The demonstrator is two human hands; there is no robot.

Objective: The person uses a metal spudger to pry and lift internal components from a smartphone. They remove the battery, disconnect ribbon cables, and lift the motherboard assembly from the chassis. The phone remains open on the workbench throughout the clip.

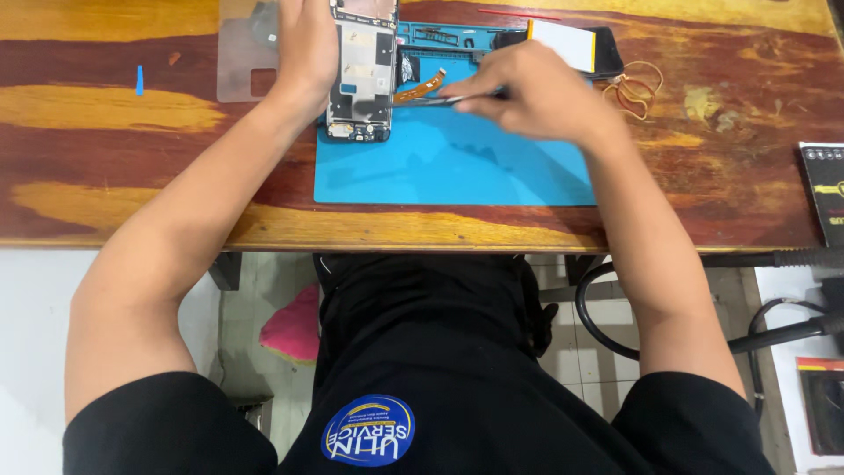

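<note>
An opened phone (pixel 362 75) with its back off lies at the left end of a blue work mat (pixel 448 163), its inner boards showing. My left hand (pixel 303 44) rests along the phone's left side and holds it down. My right hand (pixel 532 88) grips metal tweezers (pixel 431 100) whose tips point left toward the phone's right edge. An orange flex cable (pixel 424 86) lies just above the tweezer tips, beside the phone.
The mat lies on a worn red and yellow wooden table (pixel 132 132). A clear plastic sheet (pixel 242 57) is left of the phone. A white and black battery (pixel 576 44), rubber bands (pixel 633 88), a blue pick (pixel 139 79) and a black booklet (pixel 826 189) lie around.
</note>
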